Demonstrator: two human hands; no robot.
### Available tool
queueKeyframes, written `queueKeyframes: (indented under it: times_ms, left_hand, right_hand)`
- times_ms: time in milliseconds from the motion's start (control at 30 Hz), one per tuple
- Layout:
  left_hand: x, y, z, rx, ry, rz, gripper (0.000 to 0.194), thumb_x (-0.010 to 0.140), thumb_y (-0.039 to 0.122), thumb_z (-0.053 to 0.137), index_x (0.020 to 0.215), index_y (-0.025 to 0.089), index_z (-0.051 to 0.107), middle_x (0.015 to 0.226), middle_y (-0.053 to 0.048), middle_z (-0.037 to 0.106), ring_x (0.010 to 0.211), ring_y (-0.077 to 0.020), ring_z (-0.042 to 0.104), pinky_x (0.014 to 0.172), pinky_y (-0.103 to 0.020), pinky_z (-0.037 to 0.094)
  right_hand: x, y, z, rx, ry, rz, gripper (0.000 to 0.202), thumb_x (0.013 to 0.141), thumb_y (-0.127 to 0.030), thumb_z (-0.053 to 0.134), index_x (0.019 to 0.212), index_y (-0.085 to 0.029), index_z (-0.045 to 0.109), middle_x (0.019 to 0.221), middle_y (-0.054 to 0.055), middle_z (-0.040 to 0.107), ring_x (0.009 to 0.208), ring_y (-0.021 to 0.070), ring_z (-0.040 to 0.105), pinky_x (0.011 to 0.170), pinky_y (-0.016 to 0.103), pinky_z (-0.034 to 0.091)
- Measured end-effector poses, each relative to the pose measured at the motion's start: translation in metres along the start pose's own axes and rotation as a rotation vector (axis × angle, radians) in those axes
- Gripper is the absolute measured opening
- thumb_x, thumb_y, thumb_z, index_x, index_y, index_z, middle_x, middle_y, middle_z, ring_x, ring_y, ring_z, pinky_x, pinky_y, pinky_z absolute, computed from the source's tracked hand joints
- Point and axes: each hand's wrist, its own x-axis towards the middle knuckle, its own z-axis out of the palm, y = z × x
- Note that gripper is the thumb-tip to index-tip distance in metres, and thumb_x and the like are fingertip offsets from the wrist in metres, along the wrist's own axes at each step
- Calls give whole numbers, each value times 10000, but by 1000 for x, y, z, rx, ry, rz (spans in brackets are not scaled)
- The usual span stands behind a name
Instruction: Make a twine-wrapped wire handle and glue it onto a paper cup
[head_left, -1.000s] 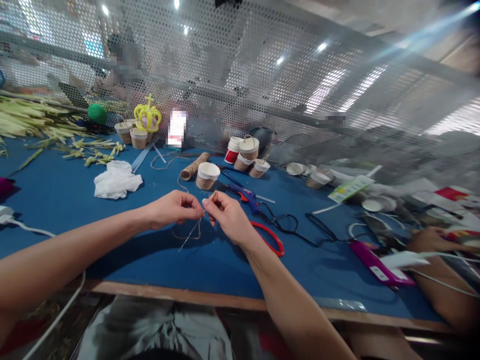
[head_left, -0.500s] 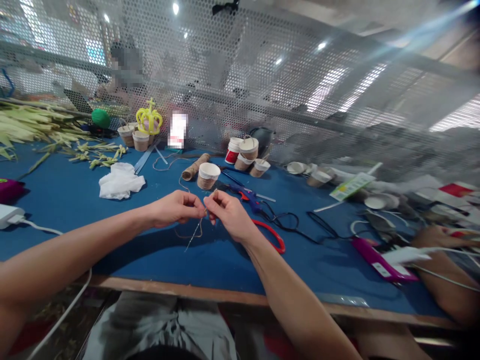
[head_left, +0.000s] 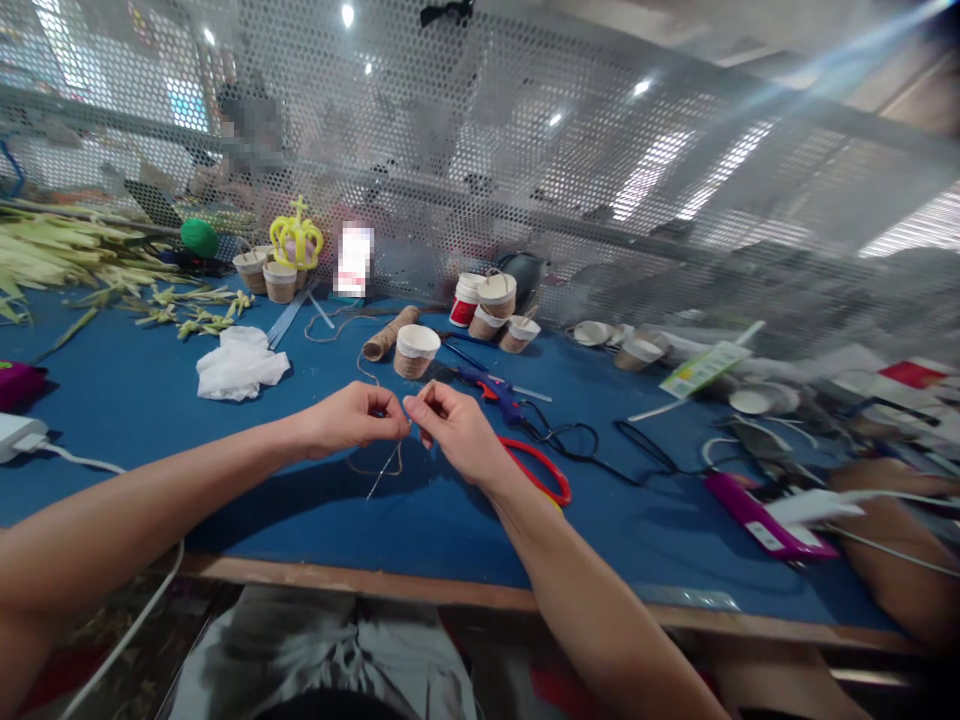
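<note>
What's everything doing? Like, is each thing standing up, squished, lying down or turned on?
String: dangling in a loop
Left hand: fingers pinched
Right hand: fingers pinched
Nearest cup: upright
Twine roll: lying down
Cloth: crumpled
Glue gun: lying down; can't tell if on
Phone: upright, screen bright
Crown: upright

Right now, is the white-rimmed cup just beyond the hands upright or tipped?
Upright: the cup stands on the blue tabletop, white rim uppermost, brown side below.
</note>
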Motion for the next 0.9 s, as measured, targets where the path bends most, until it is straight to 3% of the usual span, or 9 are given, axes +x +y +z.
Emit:
queueKeyframes:
  times_ms: [233, 433, 700, 900]
  left_hand:
    - [-1, 2, 2, -30, -9, -25, 162, 654, 260, 571, 598, 122, 508, 498, 65, 412, 415, -34, 292, 402, -197, 199]
    - [0, -1, 0, -221, -98, -52, 165, 655, 245, 605, 621, 116, 508, 516, 60, 424, 420, -25, 289, 402, -193, 179]
    - [0, -1, -2, -415, -145, -126, 184, 641, 233, 638, 641, 114, 497, 482, 78, 387, 390, -7, 243, 404, -199, 109]
    - [2, -1, 1, -419, -115, -139, 213, 630, 261, 650, 635, 122, 489, 466, 84, 371, 390, -13, 233, 410, -205, 100]
  right_hand:
    - [0, 3, 2, 14, 34, 30, 289, 749, -399, 539, 613, -163, 443, 471, -67, 421, 407, 58, 405, 422, 202, 323]
    - [-2, -1, 1, 278, -79, 88, 263, 711, -406, 571, 681, -156, 494, 587, -39, 477, 497, 65, 447, 442, 195, 380]
    - [0, 1, -1, 293, -19, 70, 249, 710, -397, 578, 676, -164, 495, 559, -46, 464, 479, 62, 434, 431, 193, 377]
    - [-1, 2, -1, 248, -3, 27, 241, 732, -391, 556, 666, -168, 490, 551, -48, 458, 462, 64, 435, 447, 207, 382]
